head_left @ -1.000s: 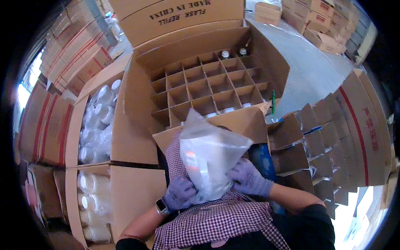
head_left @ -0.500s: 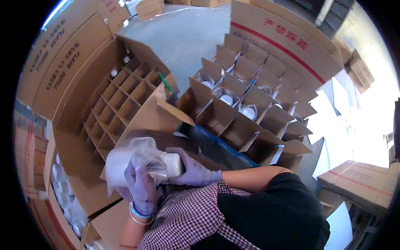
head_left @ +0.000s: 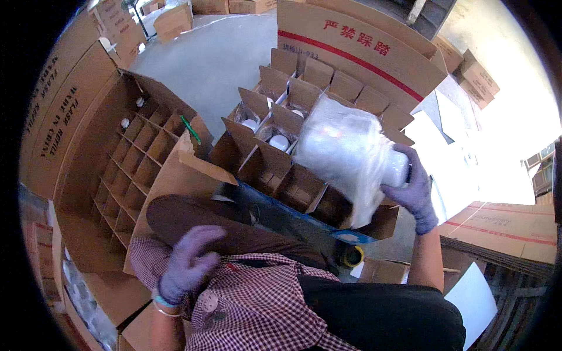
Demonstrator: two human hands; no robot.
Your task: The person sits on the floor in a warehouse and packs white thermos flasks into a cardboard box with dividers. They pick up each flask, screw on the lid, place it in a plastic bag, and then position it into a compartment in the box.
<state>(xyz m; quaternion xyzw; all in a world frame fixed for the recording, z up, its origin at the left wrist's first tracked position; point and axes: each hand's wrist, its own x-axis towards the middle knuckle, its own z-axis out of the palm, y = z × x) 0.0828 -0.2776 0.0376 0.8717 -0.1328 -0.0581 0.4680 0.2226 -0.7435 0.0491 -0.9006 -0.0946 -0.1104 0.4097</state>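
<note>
Seen from above through a fisheye lens, a person in a red-and-white checked shirt and purple gloves sits among open cardboard boxes.

The right hand (head_left: 413, 188), right of centre in the frame, has its fingers (head_left: 410, 169) wrapped around a white bottle (head_left: 393, 168) that sits inside a crinkled clear plastic bag (head_left: 344, 153). The bag and bottle are held up over the middle box (head_left: 304, 175), a carton split into cells by cardboard dividers. Two white caps (head_left: 279, 142) show in cells toward the upper left of that box; the cells nearest the person look empty, though their bottoms are in shadow.

The left hand (head_left: 186, 264), at the lower left, holds nothing — its fingers are loosely curled and released, resting near the person's knee and the checked shirt (head_left: 257, 304).

A second divided carton (head_left: 132, 169) lies open at the left of the frame, nearly all its cells empty, with a green pen-like stick (head_left: 191, 129) at its near corner. A roll of yellow tape (head_left: 353, 255) lies on the floor below the middle box. More flat cartons lean along the top and right edges.

The step in hand appears to be bagging a bottle and carrying it to the divided box. The next move would likely call for lining the bagged bottle up over a free cell and lowering it straight — the loose plastic could catch on the divider edges.
</note>
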